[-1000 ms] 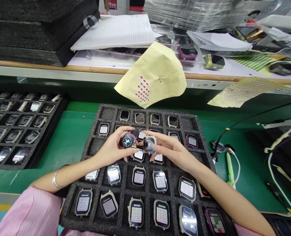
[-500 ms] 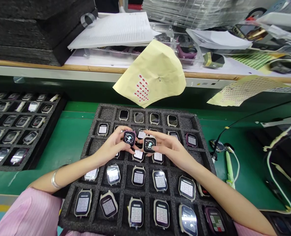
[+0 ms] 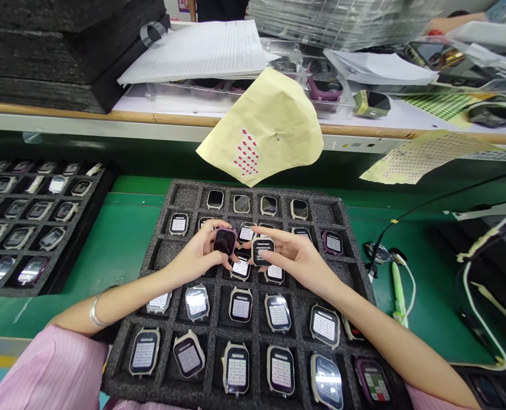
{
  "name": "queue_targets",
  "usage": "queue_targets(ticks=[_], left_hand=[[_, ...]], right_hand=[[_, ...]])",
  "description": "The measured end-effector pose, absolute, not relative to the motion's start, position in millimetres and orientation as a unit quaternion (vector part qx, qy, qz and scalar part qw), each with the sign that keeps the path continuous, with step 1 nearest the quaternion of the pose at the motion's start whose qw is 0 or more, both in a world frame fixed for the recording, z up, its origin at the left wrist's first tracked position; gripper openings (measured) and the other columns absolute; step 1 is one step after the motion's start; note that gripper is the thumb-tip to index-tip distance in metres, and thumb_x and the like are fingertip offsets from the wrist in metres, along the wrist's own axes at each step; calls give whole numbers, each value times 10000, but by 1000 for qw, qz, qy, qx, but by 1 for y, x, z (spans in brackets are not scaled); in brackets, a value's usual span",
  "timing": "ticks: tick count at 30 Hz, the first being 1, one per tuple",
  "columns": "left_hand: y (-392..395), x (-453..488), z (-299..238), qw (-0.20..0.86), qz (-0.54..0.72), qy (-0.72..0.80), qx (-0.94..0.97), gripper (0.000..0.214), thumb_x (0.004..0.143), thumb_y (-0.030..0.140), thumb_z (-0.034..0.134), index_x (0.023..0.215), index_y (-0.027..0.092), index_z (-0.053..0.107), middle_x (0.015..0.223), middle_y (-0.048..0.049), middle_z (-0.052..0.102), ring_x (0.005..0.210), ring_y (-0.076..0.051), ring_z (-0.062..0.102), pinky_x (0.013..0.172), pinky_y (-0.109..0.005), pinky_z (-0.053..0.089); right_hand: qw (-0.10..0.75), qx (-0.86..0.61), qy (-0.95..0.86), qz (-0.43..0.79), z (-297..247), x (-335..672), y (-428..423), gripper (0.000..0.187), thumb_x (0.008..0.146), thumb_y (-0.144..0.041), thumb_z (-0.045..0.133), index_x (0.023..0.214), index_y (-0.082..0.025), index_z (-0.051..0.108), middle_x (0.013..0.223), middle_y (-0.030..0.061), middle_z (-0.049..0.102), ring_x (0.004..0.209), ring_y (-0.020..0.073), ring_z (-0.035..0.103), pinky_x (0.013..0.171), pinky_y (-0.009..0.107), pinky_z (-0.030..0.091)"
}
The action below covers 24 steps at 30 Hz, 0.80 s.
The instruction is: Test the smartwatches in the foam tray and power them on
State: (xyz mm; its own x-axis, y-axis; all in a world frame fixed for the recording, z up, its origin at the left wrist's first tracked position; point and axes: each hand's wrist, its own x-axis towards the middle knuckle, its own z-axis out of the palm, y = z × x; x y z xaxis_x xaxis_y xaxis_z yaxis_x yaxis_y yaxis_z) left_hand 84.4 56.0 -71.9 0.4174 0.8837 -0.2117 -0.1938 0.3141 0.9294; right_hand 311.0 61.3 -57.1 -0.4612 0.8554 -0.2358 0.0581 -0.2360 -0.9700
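Over a black foam tray [image 3: 253, 290], my left hand [image 3: 207, 248] is closed around a purple smartwatch case [image 3: 224, 241] whose screen is dark. Beside it my right hand [image 3: 293, 256] grips a light-coloured smartwatch case [image 3: 262, 250]. That screen shows lines of white text on black, and my thumb lies across its lower part. The two watches are side by side, a small gap between them. Below them, the tray's compartments hold several strapless watches, many with lit white grid screens, such as a watch [image 3: 240, 306] under my hands. My hands hide part of the middle rows.
A second foam tray [image 3: 43, 285] of watches stands at the left on the green bench [image 3: 127, 228]. Yellow paper [image 3: 274, 128] hangs from the shelf edge above. Cables and a green pen-like tool [image 3: 398, 290] are at the right. Stacked black foam [image 3: 35, 57] sits on the shelf.
The purple watch's screen has gone from a watch face to dark. The light watch's screen has changed from a watch face to a text list. My hands have hardly moved.
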Motion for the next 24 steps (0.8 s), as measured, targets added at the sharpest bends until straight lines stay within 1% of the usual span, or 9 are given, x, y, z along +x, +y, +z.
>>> queue_targets(ticks=[5, 8, 10, 13, 15, 17, 20, 22, 24], left_hand=[[55, 84, -76, 672, 371, 413, 490, 492, 706, 89, 665, 1122, 222, 438, 911, 5, 563, 657, -111, 588, 541, -229, 504], [54, 83, -79, 625, 373, 440, 526, 459, 729, 132, 687, 1121, 222, 465, 942, -3, 550, 672, -104, 549, 514, -198, 459], [54, 82, -80, 603, 371, 452, 543, 403, 771, 173, 672, 1121, 219, 477, 953, -6, 542, 642, -95, 535, 484, -189, 437], [52, 81, -82, 592, 360, 447, 565, 346, 817, 210, 641, 1131, 218, 497, 1001, -20, 542, 575, -76, 513, 446, -193, 429], [52, 80, -83, 594, 356, 431, 578, 342, 833, 222, 629, 1151, 214, 507, 1059, -43, 556, 630, -99, 564, 503, -218, 490], [52, 80, -84, 596, 352, 419, 588, 348, 842, 235, 628, 1170, 205, 518, 1081, -60, 581, 769, -152, 632, 656, -280, 555], [53, 81, -85, 607, 356, 406, 583, 355, 835, 225, 642, 1170, 189, 532, 1073, -72, 632, 981, -208, 653, 905, -373, 514], [54, 82, -83, 623, 368, 397, 564, 350, 812, 198, 662, 1142, 184, 545, 1125, -86, 644, 1010, -207, 656, 960, -390, 480], [56, 82, -81, 635, 380, 395, 545, 337, 781, 173, 689, 1094, 174, 566, 1179, -102, 641, 970, -195, 668, 961, -389, 476]], right_hand=[[282, -376, -570, 674, -58, 311, 59, 696, 763, -217, 757, 1396, -238, 469, 1236, 85, 665, 1066, 213, 673, 953, 418, 549], [270, -379, -611, 640, -49, 319, 58, 635, 775, -241, 741, 1360, -228, 495, 1213, 83, 657, 1028, 200, 671, 917, 389, 559], [263, -412, -669, 560, -40, 333, 63, 551, 791, -290, 727, 1303, -219, 538, 1163, 83, 658, 989, 206, 663, 839, 361, 579], [244, -488, -766, 340, -32, 369, 80, 455, 787, -400, 721, 1191, -215, 622, 1125, 100, 623, 925, 231, 629, 767, 368, 567], [219, -535, -787, 213, -36, 399, 95, 465, 780, -472, 706, 1147, -192, 657, 1055, 112, 607, 828, 234, 608, 760, 410, 547], [199, -565, -784, 160, -46, 425, 109, 511, 790, -529, 667, 1134, -151, 669, 1019, 133, 608, 838, 264, 609, 781, 449, 535], [168, -576, -784, 157, -62, 451, 121, 540, 825, -546, 607, 1176, -138, 657, 1110, 164, 634, 974, 317, 616, 860, 485, 513], [152, -570, -792, 158, -66, 458, 125, 541, 852, -524, 581, 1244, -153, 623, 1201, 162, 634, 1063, 329, 594, 912, 497, 493], [139, -549, -810, 148, -65, 459, 128, 540, 870, -490, 569, 1296, -159, 589, 1266, 154, 619, 1136, 333, 563, 967, 509, 461]])
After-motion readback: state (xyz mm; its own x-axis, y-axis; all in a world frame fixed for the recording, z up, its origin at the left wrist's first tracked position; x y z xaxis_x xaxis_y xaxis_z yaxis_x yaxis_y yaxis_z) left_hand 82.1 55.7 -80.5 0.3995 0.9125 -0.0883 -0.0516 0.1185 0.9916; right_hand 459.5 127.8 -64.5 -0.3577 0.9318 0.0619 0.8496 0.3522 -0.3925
